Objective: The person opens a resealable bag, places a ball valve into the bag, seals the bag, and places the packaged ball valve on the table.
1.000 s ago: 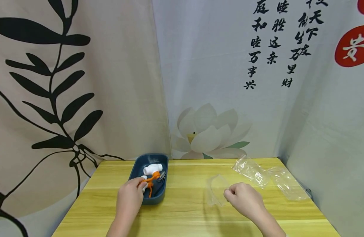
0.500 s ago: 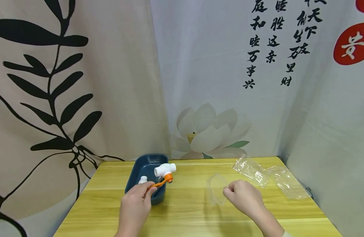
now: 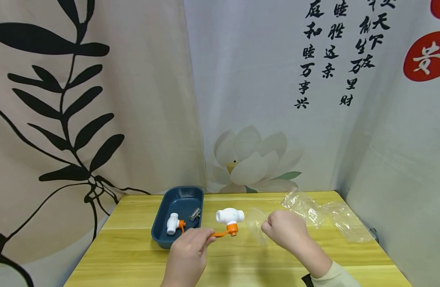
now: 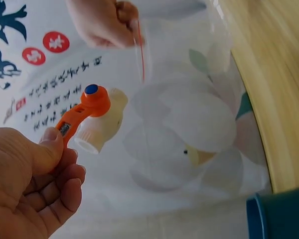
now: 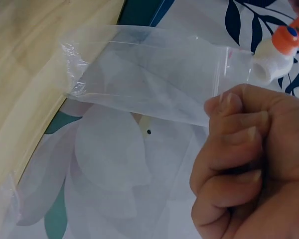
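Note:
My left hand point(image 3: 189, 257) pinches the orange lever of a white plastic ball valve point(image 3: 229, 215), held above the table between the tray and my right hand. In the left wrist view, thumb and fingers grip the end of the lever point(image 4: 72, 119), and the white body points away from the palm. My right hand point(image 3: 289, 235) pinches the top edge of a clear zip-lock bag point(image 5: 149, 74), which hangs down from the fingers. A red line marks the bag's zip edge in the left wrist view. In the right wrist view, the valve appears close beside the bag's mouth.
A dark blue tray point(image 3: 159, 227) on the left of the wooden table point(image 3: 133, 255) holds a second white valve point(image 3: 172, 224) with an orange lever, and a small metal piece point(image 3: 195, 214). Two clear plastic bags point(image 3: 307, 209) point(image 3: 349, 225) lie at the back right. A printed curtain point(image 3: 151, 99) hangs behind.
My left hand has lifted one valve out of the tray and carried it right, toward the bag. My right hand, still holding the bag, has shifted slightly left and up.

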A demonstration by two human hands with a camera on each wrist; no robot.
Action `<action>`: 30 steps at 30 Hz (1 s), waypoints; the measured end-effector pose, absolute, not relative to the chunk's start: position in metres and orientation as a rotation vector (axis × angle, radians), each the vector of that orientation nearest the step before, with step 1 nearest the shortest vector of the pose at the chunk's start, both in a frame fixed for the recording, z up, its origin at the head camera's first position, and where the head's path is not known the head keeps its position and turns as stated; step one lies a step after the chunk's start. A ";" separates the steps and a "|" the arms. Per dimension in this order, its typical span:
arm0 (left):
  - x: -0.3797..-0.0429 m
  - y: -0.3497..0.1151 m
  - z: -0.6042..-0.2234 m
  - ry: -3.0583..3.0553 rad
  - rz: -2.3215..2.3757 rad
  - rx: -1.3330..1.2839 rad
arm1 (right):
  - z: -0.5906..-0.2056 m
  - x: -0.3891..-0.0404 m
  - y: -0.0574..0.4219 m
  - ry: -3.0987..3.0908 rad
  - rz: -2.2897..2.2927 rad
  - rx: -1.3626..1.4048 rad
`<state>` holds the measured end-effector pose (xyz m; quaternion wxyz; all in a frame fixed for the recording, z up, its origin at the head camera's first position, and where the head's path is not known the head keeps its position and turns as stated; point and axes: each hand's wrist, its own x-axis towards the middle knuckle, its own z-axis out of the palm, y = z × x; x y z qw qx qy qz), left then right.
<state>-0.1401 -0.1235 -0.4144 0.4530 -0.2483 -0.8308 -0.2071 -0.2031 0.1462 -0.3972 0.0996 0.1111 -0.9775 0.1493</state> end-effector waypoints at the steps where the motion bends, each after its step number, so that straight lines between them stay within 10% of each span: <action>1: -0.140 -0.121 -0.414 -2.057 -0.511 -0.620 | -0.398 -0.204 0.144 -2.884 0.415 0.337; 30: -0.143 -0.091 -0.415 -2.464 -0.461 -0.590 | -0.407 -0.195 0.114 -2.807 0.235 0.410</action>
